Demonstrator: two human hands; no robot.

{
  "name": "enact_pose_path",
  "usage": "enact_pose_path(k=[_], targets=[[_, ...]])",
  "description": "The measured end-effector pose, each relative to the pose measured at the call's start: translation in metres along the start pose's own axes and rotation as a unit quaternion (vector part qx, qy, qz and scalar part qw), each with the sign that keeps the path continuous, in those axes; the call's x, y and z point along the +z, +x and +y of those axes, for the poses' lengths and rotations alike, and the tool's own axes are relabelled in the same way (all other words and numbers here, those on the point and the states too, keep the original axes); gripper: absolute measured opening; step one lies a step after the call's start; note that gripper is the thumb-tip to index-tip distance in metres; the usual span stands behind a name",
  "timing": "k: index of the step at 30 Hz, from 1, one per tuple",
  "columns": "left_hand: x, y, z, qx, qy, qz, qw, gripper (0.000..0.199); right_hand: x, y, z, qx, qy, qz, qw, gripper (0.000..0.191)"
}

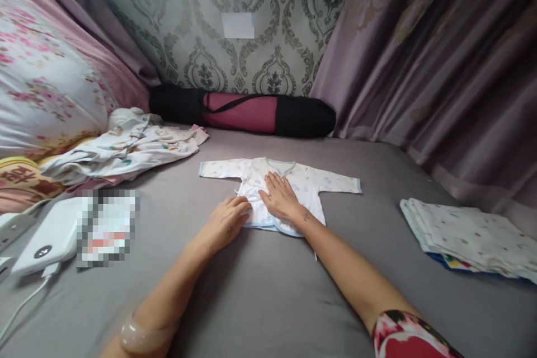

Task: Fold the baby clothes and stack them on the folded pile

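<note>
A small white baby shirt (pixel 306 190) with pale blue trim and a faint print lies spread on the grey sheet, both sleeves out to the sides. On its front, just below the neckline, my right hand (pixel 280 197) rests flat with the fingers stretched. At the shirt's left side edge is my left hand (pixel 230 217), its fingers bent together over the fabric; the fingertips are partly hidden. Thin white ties show beside these fingers, and another tie hangs below the hem near my right wrist.
At right lies a folded stack of cloths (pixel 470 235). Crumpled printed clothing (pixel 138 145) and a floral pillow (pixel 46 78) are at left, near a white power bank (pixel 54 235) with a cable and a blurred packet (pixel 109 229). A long black and maroon bag (pixel 243 112) lies against the wall.
</note>
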State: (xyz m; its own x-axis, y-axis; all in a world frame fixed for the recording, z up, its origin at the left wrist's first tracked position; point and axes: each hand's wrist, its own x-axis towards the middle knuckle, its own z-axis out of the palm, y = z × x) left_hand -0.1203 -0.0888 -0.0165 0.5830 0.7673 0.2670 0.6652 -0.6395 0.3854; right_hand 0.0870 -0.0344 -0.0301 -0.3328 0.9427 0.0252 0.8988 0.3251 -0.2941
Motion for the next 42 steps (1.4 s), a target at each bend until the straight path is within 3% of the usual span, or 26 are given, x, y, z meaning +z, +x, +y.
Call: enact_pose_path(k=[6, 10, 13, 17, 24, 28, 32, 38, 42], targets=[[-0.004, -0.003, -0.004, -0.033, 0.024, -0.047, 0.998, 0.029, -0.013, 0.001, 0.017, -0.023, 0.101, -0.002, 0.995, 0.06], [-0.003, 0.0, 0.003, -0.029, 0.041, -0.025, 0.998, 0.028, -0.019, -0.013, 0.035, 0.049, 0.057, 0.047, 0.996, 0.063], [0.0, 0.005, 0.012, 0.015, 0.006, -0.028, 0.999, 0.022, -0.017, -0.03, 0.039, 0.108, 0.002, 0.014, 0.994, 0.067], [0.005, 0.009, 0.021, 0.075, -0.028, -0.068, 0.994, 0.023, -0.012, -0.05, 0.027, 0.091, -0.02, -0.029, 0.995, 0.069], [0.018, 0.012, 0.03, 0.082, -0.027, -0.051, 0.995, 0.027, -0.018, -0.092, -0.003, 0.014, 0.027, -0.064, 0.997, 0.067], [0.025, 0.016, 0.037, 0.069, -0.017, -0.035, 0.997, 0.029, -0.022, -0.112, -0.01, -0.055, 0.043, 0.012, 0.998, 0.049], [0.027, 0.017, 0.04, 0.042, -0.014, -0.025, 0.999, 0.028, -0.016, -0.115, -0.013, -0.037, 0.053, 0.102, 0.993, 0.027], [0.027, 0.019, 0.043, 0.03, 0.002, -0.027, 0.999, 0.024, -0.011, -0.108, -0.013, -0.006, 0.089, 0.138, 0.986, 0.025], [0.029, 0.022, 0.045, 0.061, 0.025, -0.033, 0.997, 0.028, -0.013, -0.107, -0.014, 0.005, 0.103, 0.137, 0.985, 0.026]])
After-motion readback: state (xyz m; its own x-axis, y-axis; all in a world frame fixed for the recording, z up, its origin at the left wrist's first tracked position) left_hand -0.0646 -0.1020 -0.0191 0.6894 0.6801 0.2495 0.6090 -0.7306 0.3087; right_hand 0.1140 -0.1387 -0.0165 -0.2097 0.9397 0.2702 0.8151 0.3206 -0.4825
